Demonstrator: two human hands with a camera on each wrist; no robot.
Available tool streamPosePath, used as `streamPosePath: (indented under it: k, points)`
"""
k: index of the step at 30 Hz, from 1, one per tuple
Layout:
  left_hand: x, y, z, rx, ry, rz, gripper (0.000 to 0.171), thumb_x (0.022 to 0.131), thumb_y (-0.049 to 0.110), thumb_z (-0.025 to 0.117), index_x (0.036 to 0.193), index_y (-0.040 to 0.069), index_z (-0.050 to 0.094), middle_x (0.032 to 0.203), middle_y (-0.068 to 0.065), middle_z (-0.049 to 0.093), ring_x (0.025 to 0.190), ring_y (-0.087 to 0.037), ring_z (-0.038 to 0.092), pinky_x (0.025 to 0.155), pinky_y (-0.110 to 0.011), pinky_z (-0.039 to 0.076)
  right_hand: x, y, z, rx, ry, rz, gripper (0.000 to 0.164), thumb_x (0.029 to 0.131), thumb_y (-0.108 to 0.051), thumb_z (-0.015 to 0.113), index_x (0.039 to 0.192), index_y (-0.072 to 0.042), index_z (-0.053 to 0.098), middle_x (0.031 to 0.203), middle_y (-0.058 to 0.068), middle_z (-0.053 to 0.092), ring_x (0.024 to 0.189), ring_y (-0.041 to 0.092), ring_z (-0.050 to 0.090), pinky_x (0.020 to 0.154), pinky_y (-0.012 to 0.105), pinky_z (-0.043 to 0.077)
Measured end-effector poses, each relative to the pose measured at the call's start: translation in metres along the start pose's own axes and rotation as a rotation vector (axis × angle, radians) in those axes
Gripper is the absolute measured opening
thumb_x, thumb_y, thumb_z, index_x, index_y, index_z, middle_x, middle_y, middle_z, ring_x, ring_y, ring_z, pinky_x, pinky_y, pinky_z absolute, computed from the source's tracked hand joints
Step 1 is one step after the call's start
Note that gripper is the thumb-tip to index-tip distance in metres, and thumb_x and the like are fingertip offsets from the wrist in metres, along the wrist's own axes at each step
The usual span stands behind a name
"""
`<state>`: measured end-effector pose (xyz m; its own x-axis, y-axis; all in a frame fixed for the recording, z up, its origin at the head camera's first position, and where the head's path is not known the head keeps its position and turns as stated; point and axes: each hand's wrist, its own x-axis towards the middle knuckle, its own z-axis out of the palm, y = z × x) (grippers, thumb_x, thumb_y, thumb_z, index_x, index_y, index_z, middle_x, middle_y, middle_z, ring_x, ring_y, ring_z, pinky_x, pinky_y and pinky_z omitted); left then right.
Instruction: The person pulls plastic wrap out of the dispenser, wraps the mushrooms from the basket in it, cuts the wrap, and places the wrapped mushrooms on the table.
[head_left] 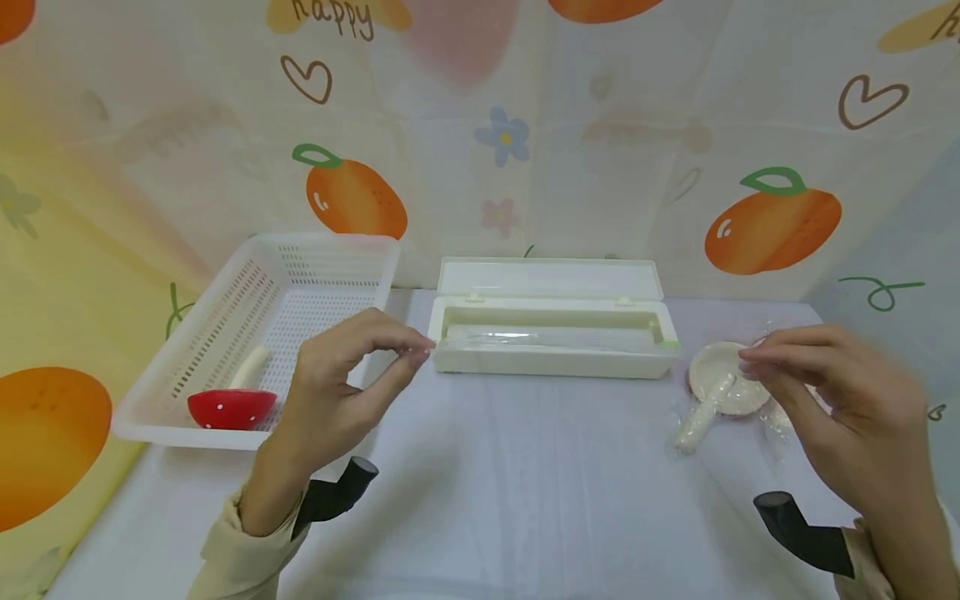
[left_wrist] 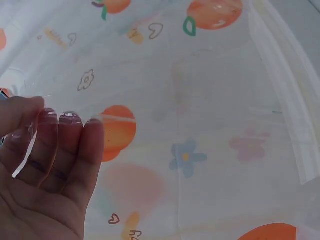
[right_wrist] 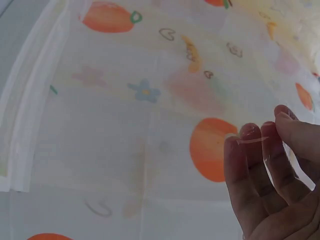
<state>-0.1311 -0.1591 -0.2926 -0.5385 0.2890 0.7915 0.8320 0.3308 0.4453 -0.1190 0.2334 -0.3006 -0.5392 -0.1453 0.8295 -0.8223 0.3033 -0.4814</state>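
A sheet of clear cling film (left_wrist: 120,118) spans the two hands, its edge catching light at the fingertips. My left hand (head_left: 341,392) pinches one side of it between thumb and fingers, beside the left end of the box. The right hand (head_left: 847,400) pinches the other side, above the wrapped things on the right. Between and behind both hands stands a long white cling film box (head_left: 555,364), lid up, with a roll (head_left: 517,336) inside. Most of the film is too transparent to make out in the head view.
At left, a white perforated basket (head_left: 326,246) contains a red, white-dotted mushroom-like piece (head_left: 232,409) with a pale stem. Beside the right hand lies a cream round piece with a stem (head_left: 701,423), wrapped in clear film. Another wrapped thing is partly hidden behind that hand. A printed cloth rises behind.
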Motion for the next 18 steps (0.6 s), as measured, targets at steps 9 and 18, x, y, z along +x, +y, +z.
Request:
streamPosePath:
  k: [9, 18]
  points:
    - [-0.038, 0.002, -0.005, -0.181, -0.298, -0.010, 0.015, 0.090, 0.000, 0.066, 0.098, 0.013, 0.070, 0.083, 0.004, 0.067, 0.078, -0.005, 0.059, 0.073, -0.017, 0.052, -0.045, 0.001, -0.006, -0.047, -0.235, 0.015, 0.029, 0.093, -0.025, 0.068, 0.095, 0.003, 0.074, 0.096, -0.001, 0.072, 0.094, 0.001, 0.062, 0.088, 0.006, 0.047]
    - [-0.080, 0.000, 0.002, -0.128, -0.518, -0.126, 0.033, 0.081, -0.006, 0.070, 0.093, 0.025, 0.066, 0.080, 0.014, 0.060, 0.077, 0.003, 0.053, 0.070, -0.012, 0.047, -0.098, 0.013, -0.005, 0.124, -0.414, 0.054, 0.018, 0.085, -0.001, 0.075, 0.103, -0.003, 0.072, 0.094, -0.003, 0.069, 0.085, 0.002, 0.060, 0.071, 0.013, 0.048]
